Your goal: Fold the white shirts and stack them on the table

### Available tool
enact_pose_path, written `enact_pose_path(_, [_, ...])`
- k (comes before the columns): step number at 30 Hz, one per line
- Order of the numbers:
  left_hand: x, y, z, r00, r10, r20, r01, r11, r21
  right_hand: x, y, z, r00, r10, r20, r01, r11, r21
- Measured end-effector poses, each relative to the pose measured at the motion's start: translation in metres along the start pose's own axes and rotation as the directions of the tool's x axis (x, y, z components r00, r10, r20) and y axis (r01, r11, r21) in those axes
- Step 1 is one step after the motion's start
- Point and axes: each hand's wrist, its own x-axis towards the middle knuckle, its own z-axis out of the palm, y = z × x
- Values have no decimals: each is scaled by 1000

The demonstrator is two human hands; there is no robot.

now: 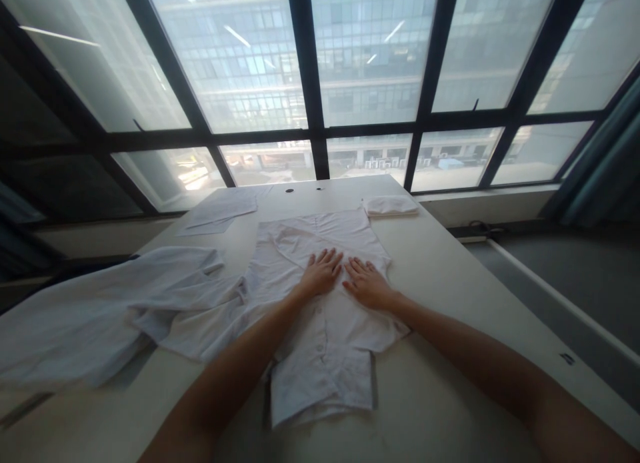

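A white buttoned shirt lies spread on the pale table, its collar end towards the window. My left hand rests flat on the shirt's middle with fingers stretched out. My right hand lies flat beside it, fingers also extended, the two hands almost touching. Neither hand grips anything. One sleeve of the shirt runs off to the left.
More white garments lie heaped at the table's left. A folded white cloth sits at the far right and flat white pieces at the far left. Large windows stand behind; the floor drops away to the right.
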Motion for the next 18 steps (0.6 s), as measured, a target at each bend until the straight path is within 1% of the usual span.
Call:
enact_pose_path(3, [-1,0,0,1000,7,-13,-7,1000,13,-6,-2,-1,999,-6,33,6,1000,8])
enact_pose_path(5, [-2,2,0,1000,14,-16,-14,1000,23,-15,-9,-2,998,-53,46,51,998,29])
enact_pose_path(7, [-3,4,-2,1000,22,-22,-21,999,34,-28,-23,-2,992,-119,46,116,991,64])
enact_pose_path(10, [-6,5,-4,999,22,-28,-21,999,40,-42,-47,-1,971,-238,1,235,961,144])
enact_pose_path(12, [-6,4,-5,999,17,-28,-16,1000,25,-41,-51,-5,959,-274,-74,283,938,202])
enact_pose_path(14, [-6,3,-4,999,29,-24,-29,1000,-1,-32,-40,-10,956,-235,-177,271,938,216])
enact_pose_path(16, [-5,2,-3,1000,20,-23,-21,999,-37,-18,-16,-14,955,-164,-247,211,961,179])
enact_pose_path(18, [-4,1,-2,1000,0,-17,-1,997,-71,-5,12,-16,967,-150,-208,178,976,125])
